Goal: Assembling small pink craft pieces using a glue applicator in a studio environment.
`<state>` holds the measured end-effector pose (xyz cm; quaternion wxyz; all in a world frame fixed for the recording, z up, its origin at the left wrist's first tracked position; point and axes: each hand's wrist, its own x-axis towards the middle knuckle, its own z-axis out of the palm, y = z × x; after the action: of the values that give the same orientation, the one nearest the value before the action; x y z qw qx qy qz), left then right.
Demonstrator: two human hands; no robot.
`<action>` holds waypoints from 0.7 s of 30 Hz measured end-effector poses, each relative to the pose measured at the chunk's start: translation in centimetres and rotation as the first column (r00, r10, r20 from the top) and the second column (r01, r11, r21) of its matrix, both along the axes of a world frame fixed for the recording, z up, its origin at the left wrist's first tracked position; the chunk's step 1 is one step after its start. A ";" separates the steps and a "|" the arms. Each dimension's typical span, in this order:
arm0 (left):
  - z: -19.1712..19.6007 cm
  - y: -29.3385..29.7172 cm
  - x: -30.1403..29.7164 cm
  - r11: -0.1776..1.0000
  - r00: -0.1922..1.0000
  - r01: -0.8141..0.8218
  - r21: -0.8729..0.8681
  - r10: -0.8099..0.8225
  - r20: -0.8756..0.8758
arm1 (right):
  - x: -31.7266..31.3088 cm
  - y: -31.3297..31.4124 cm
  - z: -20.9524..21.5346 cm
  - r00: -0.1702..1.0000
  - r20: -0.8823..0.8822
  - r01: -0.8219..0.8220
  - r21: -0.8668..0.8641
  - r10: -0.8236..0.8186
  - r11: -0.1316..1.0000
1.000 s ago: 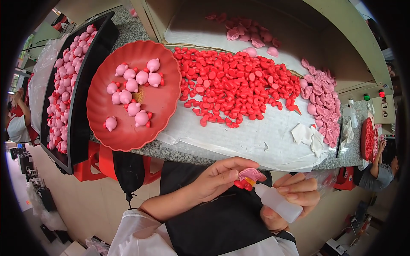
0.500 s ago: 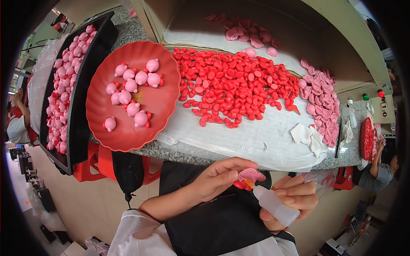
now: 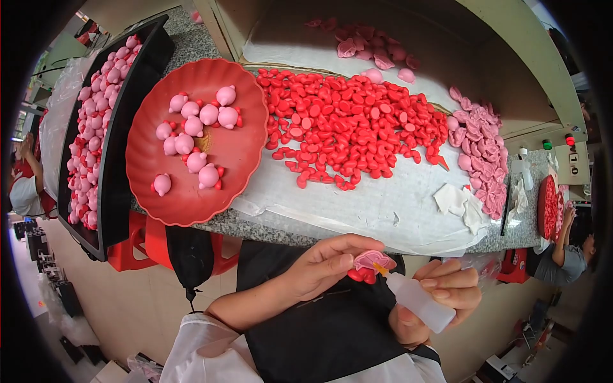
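Between the thumb and fingers of my left hand is a pink shell-like piece, its hollow side turned toward the bottle, with red bits below it. My right hand grips a translucent white squeeze bottle. The bottle's yellowish nozzle is at the pink piece's hollow. Both hands are in front of the bench edge, above my black apron. On the bench, a wide heap of small red pieces lies beyond my hands, and a pile of pink shells is to its right.
A red scalloped plate holds several pink-and-red figures. Left of it stands a black tray full of similar ones. Crumpled white tissue lies on the bench sheet. More pink pieces sit on the back shelf. Other people work on both sides.
My right hand and the bottle have shifted slightly right, and the nozzle has moved a little to the right along the pink piece. My left hand stays nearly in place.
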<state>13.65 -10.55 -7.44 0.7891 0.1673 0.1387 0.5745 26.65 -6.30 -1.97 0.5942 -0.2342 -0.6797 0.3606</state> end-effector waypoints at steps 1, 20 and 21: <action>0.0 0.0 0.0 1.000 1.000 0.003 0.003 -0.003 -0.001 | 0.0 0.0 0.0 1.000 0.001 0.000 -0.001 0.000 1.000; 0.0 0.0 -0.1 1.000 1.000 0.019 -0.024 -0.020 -0.023 | 0.2 0.1 -0.1 0.999 0.044 -0.031 0.054 0.029 0.998; 0.0 0.0 -0.1 0.999 0.999 0.018 -0.033 -0.019 -0.028 | 0.3 0.0 -0.2 0.999 0.050 -0.011 0.053 0.008 0.999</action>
<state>13.54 -10.57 -7.42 0.7948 0.1640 0.1577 0.5626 26.92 -6.26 -2.12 0.5814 -0.2239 -0.7048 0.3392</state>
